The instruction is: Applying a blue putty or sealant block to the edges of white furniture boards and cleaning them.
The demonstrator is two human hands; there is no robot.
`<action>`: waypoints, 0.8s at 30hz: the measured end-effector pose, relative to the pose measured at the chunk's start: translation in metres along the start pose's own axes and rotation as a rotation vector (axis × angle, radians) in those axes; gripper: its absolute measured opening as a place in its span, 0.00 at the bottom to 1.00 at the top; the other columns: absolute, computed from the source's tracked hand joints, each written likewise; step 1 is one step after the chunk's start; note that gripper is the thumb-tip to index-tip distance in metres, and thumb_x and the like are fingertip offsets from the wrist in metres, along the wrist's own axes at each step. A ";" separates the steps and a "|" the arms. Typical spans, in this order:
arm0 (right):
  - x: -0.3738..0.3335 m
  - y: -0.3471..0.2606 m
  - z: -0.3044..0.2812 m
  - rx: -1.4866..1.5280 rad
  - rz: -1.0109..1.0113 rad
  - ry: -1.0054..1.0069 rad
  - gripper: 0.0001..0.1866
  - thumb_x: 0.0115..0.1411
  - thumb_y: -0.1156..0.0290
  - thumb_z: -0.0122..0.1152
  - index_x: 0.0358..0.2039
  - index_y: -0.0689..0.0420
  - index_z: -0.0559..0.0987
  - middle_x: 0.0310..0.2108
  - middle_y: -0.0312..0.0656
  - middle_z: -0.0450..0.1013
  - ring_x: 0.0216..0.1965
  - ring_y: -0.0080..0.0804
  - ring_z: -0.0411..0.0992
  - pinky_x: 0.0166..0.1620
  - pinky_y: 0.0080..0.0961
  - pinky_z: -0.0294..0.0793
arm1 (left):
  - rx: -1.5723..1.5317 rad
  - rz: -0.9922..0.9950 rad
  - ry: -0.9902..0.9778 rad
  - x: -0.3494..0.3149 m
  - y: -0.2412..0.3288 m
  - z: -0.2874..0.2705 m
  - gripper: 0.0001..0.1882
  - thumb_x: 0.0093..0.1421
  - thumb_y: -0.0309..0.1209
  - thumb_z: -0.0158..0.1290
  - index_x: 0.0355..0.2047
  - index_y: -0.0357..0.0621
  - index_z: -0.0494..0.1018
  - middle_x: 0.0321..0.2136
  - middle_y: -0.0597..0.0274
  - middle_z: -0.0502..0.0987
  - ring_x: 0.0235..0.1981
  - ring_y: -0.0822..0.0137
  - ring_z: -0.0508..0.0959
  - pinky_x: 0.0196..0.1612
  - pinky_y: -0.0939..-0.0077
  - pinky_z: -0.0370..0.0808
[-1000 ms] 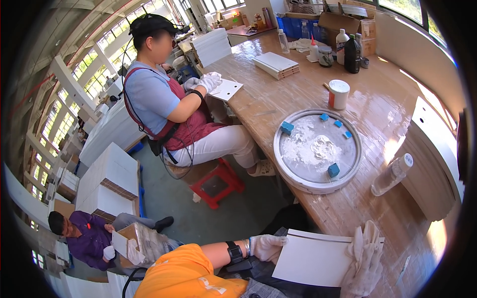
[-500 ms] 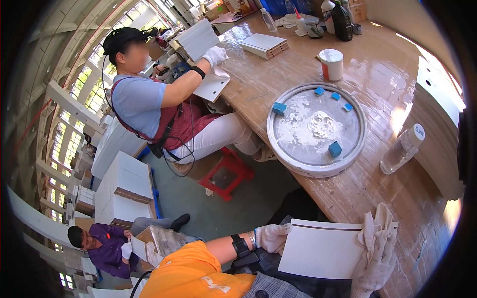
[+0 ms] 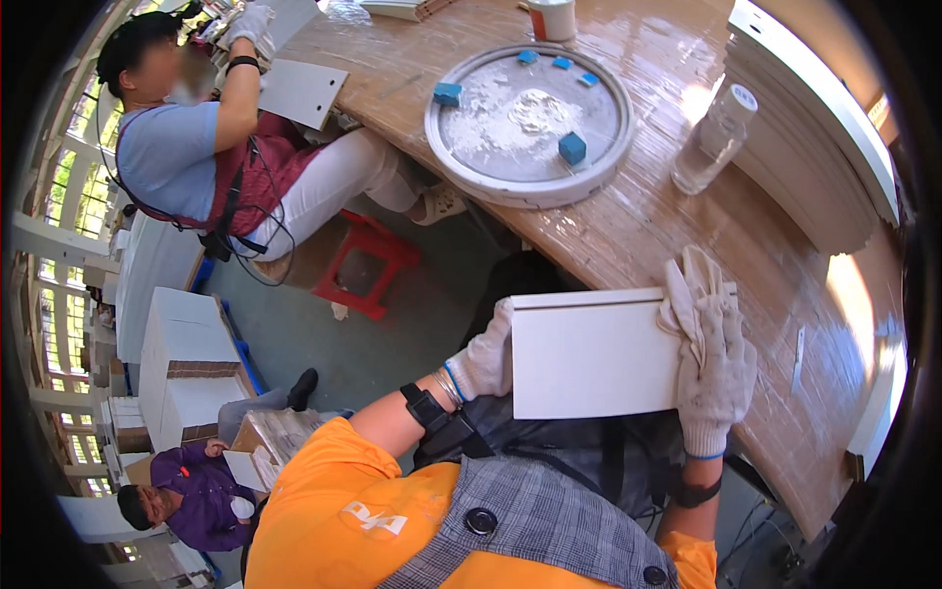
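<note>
A white rectangular panel [image 3: 594,358] with a groove along its far edge lies across my lap at the table's near edge. My left hand [image 3: 488,355], in a white knit glove, is closed on the panel's left end; its fingertips are partly hidden. My right hand [image 3: 718,378], gloved too and smudged grey, lies over the panel's right end. Under its fingers is a crumpled whitish cloth [image 3: 679,312], pressed on the panel. Ahead on the table is a round grey lid [image 3: 456,162] smeared with white paste [image 3: 540,113], with several blue blocks, one of them a cube [image 3: 572,148], on it.
A clear bottle with a white cap [image 3: 708,147] stands right of the lid, beside stacked curved white panels [image 3: 814,147]. A white tub [image 3: 552,20] is behind the lid. At left a co-worker [image 3: 196,147] sits near a red stool [image 3: 368,265]; another person in purple [image 3: 196,496] sits farther off.
My view has shifted down and right, so the table things appear higher and farther left. Both hands still hold the panel, now more level in view. The cloth stays under my right hand.
</note>
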State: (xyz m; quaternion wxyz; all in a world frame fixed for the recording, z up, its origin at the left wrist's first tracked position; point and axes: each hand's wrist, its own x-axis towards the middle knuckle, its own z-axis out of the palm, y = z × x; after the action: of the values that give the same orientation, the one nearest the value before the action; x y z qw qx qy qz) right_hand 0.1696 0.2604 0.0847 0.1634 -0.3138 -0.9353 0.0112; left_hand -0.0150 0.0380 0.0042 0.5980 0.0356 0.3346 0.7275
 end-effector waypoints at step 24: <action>-0.065 -0.050 -0.047 0.727 -0.645 -0.668 0.22 0.50 0.70 0.61 0.49 0.48 0.77 0.43 0.44 0.75 0.45 0.41 0.71 0.49 0.33 0.71 | -0.279 0.020 -0.056 -0.022 0.007 0.061 0.31 0.65 0.48 0.46 0.61 0.41 0.58 0.57 0.50 0.66 0.56 0.54 0.69 0.59 0.58 0.67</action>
State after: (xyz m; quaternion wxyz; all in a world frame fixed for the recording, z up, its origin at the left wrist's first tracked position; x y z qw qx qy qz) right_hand 0.2039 0.1782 0.1163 -0.0479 0.0832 -0.9203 0.3793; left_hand 0.0129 0.0455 0.0631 0.5988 -0.0241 0.2128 0.7717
